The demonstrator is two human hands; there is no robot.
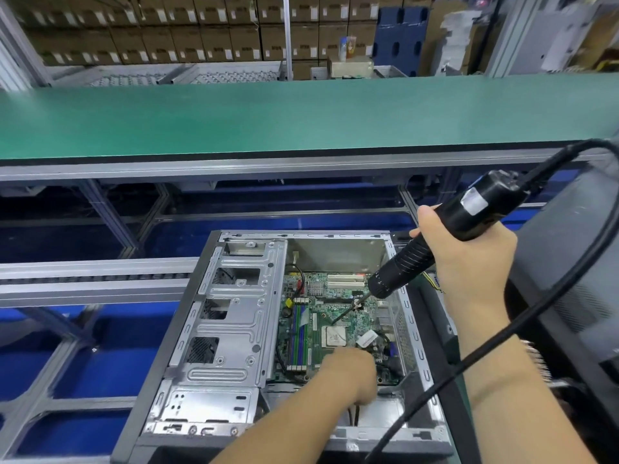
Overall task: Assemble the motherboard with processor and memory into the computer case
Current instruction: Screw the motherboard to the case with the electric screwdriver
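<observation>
One computer case (231, 333), one motherboard (335, 316), one electric screwdriver (435, 242), two hands.

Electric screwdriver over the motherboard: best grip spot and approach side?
Wrap the fingers around the electric screwdriver at its smooth black mid-barrel, above the ribbed collar, coming from the right. The cord leaves the upper end and the bit angles down-left, so that stretch is free; the right hand holds it there.

The green motherboard (338, 316) lies flat inside the open metal computer case (231, 329). A square silver processor (334, 336) sits on it, with memory sticks (299, 333) slotted alongside.
</observation>
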